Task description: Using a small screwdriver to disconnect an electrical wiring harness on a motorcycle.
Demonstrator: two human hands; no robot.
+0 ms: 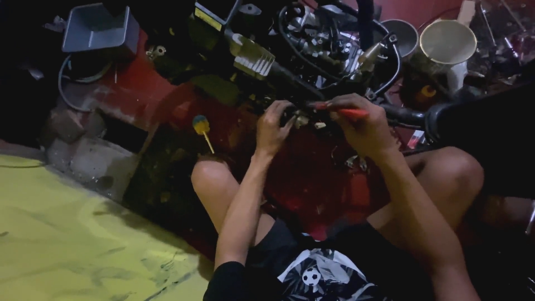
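Yellow label [208,18] top centre, above engine [326,42] and hands.

Dim light; red floor [134,89], yellow mat [67,245] at left, grey box [97,28] beyond.

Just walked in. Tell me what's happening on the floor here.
A person sits on the red floor with knees drawn up, working on an engine assembly. The right hand holds a red-handled tool against a small part, which the left hand steadies. A yellow-handled screwdriver lies by the left knee, and a pale funnel stands further back.
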